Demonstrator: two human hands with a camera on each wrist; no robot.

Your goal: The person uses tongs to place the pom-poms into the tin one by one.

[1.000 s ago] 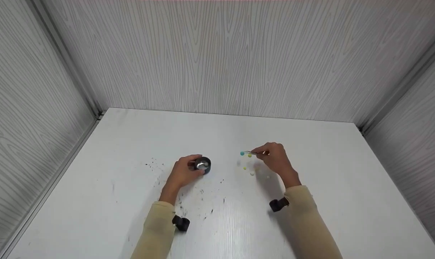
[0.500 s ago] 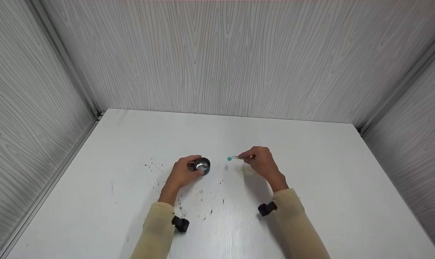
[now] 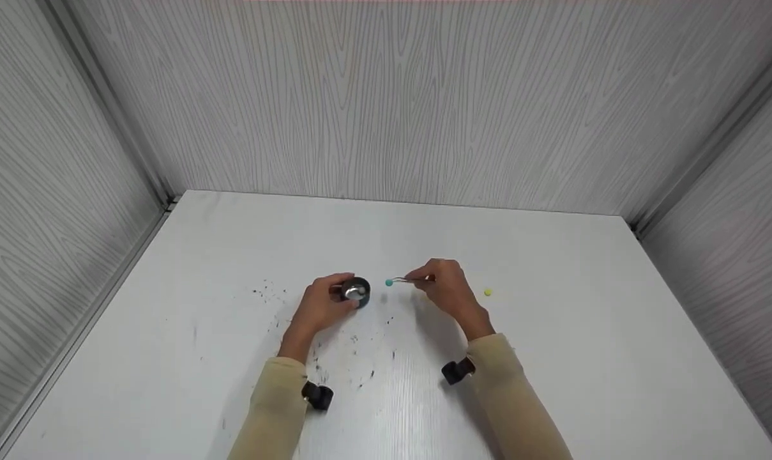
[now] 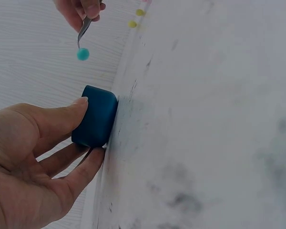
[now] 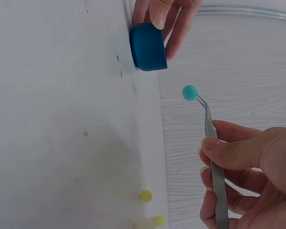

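Right hand grip pinches tweezers closed on teal ball: light, round, likely slippery. Left hand grips blue cup.

Head cam high, facing down; wrist cams close, both share blue cup.

Teal ball nearer blue cup

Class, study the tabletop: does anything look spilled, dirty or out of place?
Yes. Dark specks are scattered over the white table near the left hand, like spilled crumbs or dirt. One yellow ball lies alone, right of the right hand.
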